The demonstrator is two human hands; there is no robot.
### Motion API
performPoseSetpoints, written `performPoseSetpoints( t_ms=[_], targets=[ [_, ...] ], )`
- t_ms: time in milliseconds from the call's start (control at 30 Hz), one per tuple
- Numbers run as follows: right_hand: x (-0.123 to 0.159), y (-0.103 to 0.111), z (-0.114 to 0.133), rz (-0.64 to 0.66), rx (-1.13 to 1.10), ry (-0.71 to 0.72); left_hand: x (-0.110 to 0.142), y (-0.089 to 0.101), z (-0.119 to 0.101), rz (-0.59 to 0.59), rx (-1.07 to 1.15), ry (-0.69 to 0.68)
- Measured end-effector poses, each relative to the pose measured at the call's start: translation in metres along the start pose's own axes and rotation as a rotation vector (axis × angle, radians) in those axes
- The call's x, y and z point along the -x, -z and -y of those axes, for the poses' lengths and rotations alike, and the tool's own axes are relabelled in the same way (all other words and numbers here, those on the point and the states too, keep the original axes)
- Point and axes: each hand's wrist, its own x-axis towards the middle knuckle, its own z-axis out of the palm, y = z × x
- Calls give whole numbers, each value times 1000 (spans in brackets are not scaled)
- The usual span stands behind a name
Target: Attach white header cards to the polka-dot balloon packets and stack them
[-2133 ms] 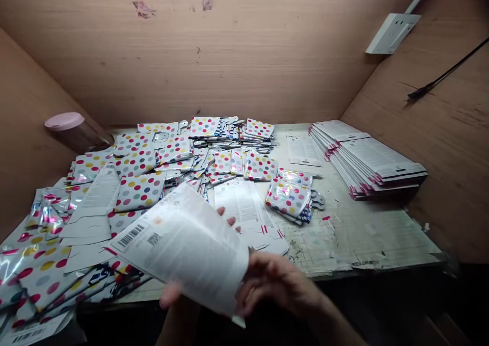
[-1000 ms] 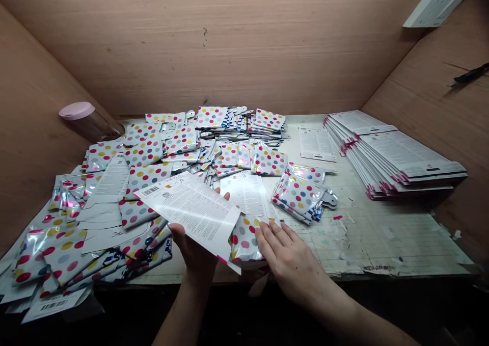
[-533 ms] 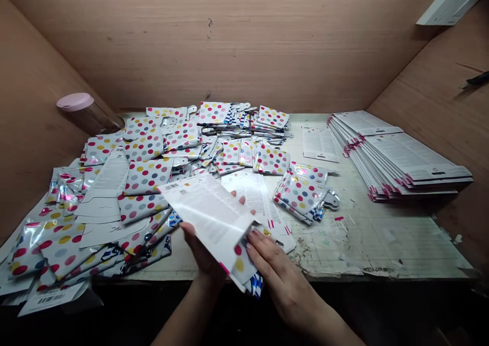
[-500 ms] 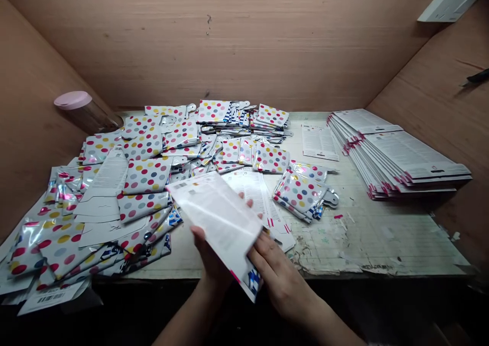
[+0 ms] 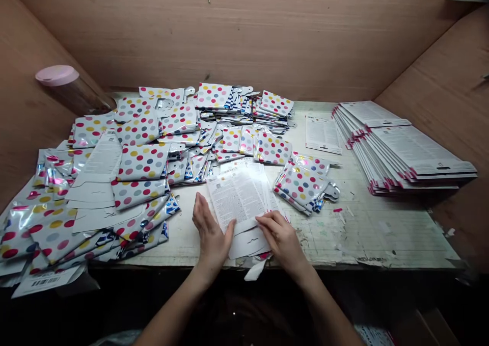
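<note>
ok so going across the bench from the left: a pink-lidded jar (image 5: 63, 78) sits tilted in the back corner against the wooden wall (image 5: 34, 40). below it there's a big messy spread of shiny polka dot foil packets (image 5: 51, 236), and a white label with a barcode (image 5: 45, 282) hangs off the front corner, digits too small to read. a few plain folded white cards (image 5: 93, 203) lie in among them, next to some flatter polka dot cards (image 5: 143, 161).

then the hands. left hand (image 5: 211, 230) is flat on the bench, palm down, fingers (image 5: 200, 206) spread and pointing away from the body, with the thumb side up against the edge of the printed sheets (image 5: 237, 198). nothing pinched there. right hand (image 5: 280, 236) lies over the lower right of that same pile, fingers (image 5: 267, 221) pressed together and resting on the paper, also no pinch. both forearms come in from the bottom edge and angle toward each other. the sheets sit between the hands at the front of the bench, covered in tiny print i can't read.

further right there's a small heap of foil packets (image 5: 301, 183), one loose printed card (image 5: 323, 134), and a neat stack of long printed cards (image 5: 405, 150) with pink-red marks along the edges, on the worn, peeling bench top (image 5: 367, 239).
</note>
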Motion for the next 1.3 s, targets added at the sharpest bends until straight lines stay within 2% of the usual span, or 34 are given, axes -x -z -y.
performPoseSetpoints(
  t_ms=[33, 67, 133, 200, 267, 400, 533, 733, 867, 933, 1033, 1067, 1100, 1200, 1300],
  targets=[
    [-6, -9, -8, -15, 9, 7, 5, 3, 3, 41, -153, -134],
    [-10, -17, -13, -22, 26, 9, 9, 7, 5, 136, -286, -251],
    [-14, -25, -19, -16, 62, 8, 16, 17, 11, 403, -431, -411],
    [-13, -25, -21, 13, 72, 24, 20, 27, 17, 607, -481, -480],
    [-12, -21, -21, 46, 69, 44, 22, 32, 21, 681, -517, -498],
    [-13, -15, -23, 83, 41, 49, 24, 32, 25, 660, -517, -491],
    [-13, -16, -24, 47, 55, 75, 26, 28, 26, 621, -491, -493],
    [-16, -25, -29, 30, 267, 176, 26, 27, 25, 586, -663, -615],
    [-11, -27, -26, 50, 376, 193, 26, 27, 24, 579, -705, -651],
    [-1, -20, -18, 108, 371, 205, 26, 27, 24, 573, -708, -656],
    [15, -4, -5, 323, 251, 192, 26, 28, 25, 570, -701, -677],
    [17, 1, -3, 348, 214, 176, 26, 28, 25, 570, -699, -686],
    [17, 3, -3, 328, 196, 159, 25, 28, 25, 571, -699, -691],
    [0, 0, -13, 147, 214, 129, 24, 28, 25, 576, -697, -691],
    [-21, -15, -25, 100, 285, 141, 25, 27, 25, 577, -686, -683]
  ],
)
